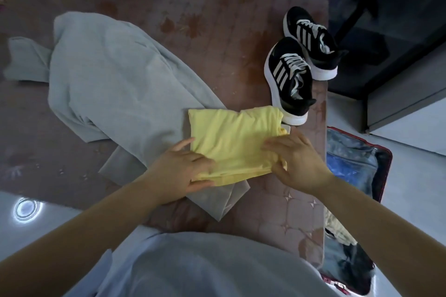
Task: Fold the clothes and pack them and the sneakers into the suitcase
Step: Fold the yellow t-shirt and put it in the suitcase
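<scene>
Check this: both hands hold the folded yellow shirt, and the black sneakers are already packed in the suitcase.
Wrong about the sneakers. The head view shows the left hand and right hand holding the folded yellow shirt, but the black sneakers stand on the mat beyond it, outside the suitcase.

Mat (pixel 217 19) — grey garment (pixel 115 79), sneakers (pixel 289 79)

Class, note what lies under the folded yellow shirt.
A grey garment lies under the yellow shirt on its left and near sides; pinkish quilted cover shows beside its right edge. The left hand and right hand grip its near edge. Beneath its middle is hidden.
</scene>
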The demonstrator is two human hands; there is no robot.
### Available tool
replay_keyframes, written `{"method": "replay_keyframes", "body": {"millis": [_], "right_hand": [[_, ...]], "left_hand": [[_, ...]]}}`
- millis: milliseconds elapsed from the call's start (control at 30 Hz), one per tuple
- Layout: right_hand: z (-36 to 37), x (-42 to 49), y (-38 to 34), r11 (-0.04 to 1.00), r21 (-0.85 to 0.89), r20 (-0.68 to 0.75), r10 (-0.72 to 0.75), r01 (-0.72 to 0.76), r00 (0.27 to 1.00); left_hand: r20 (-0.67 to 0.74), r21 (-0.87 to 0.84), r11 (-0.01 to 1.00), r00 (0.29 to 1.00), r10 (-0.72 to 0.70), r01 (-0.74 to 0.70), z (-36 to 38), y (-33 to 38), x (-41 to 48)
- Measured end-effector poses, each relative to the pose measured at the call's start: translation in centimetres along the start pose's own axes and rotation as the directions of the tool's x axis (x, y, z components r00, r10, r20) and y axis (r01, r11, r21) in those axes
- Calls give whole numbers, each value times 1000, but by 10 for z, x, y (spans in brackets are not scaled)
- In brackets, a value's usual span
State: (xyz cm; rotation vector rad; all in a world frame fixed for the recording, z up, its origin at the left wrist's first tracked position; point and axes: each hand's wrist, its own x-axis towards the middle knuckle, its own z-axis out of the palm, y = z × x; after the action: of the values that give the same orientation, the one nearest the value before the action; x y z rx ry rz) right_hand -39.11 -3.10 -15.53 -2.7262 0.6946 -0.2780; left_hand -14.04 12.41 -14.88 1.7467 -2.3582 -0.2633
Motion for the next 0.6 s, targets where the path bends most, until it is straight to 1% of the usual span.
{"method": "replay_keyframes", "body": {"millis": [67, 100, 167, 200, 233, 267, 300, 333, 367, 433, 500, 567, 600], "right_hand": [[-2, 17, -13, 999, -17, -20, 33, -33, 999], [-1, 27, -17, 997, -44, -4, 60, -60, 998], [3, 49, -21, 986, -74, 56, 150, -146, 987], [4, 59, -20, 979, -77, 79, 193, -187, 978], [5, 69, -16, 970, -65, 98, 240, -234, 966], [5, 78, -10, 956, -41, 122, 294, -291, 948], [4, 85, -2, 939, -7, 150, 342, -345, 928], [4, 91, 6, 923, 24, 190, 374, -385, 908], [2, 96, 13, 915, 44, 242, 379, -401, 893], [-3, 101, 18, 916, 36, 380, 357, -399, 854], [-11, 105, 19, 931, -23, 492, 327, -363, 807], [-21, 107, 19, 956, -20, 503, 263, -293, 824], [-28, 107, 19, 957, 14, 486, 246, -289, 839]], "left_hand": [[-123, -11, 1000, 992, -30, 29, -4, 4, 18], [-174, 2, 997, 982, -76, 77, -5, 4, 29], [-214, 17, 967, 946, -244, 254, -5, 2, 53], [-194, 3, 929, 912, -361, 369, -4, 0, 63], [-152, -22, 870, 859, -490, 492, -4, -4, 70], [-110, -41, 797, 790, -603, 602, -3, -9, 74], [-71, -38, 729, 726, -684, 683, -1, -15, 77], [-39, -14, 685, 684, -728, 729, -1, -21, 79], [-19, 18, 669, 669, -743, 743, -1, -27, 80], [20, 62, 688, 688, -725, 723, -4, -35, 83], [74, 74, 725, 721, -689, 685, -11, -38, 84], [75, 30, 767, 763, -641, 641, -18, -38, 78], [50, -45, 789, 790, -611, 613, -21, -38, 74]]}}
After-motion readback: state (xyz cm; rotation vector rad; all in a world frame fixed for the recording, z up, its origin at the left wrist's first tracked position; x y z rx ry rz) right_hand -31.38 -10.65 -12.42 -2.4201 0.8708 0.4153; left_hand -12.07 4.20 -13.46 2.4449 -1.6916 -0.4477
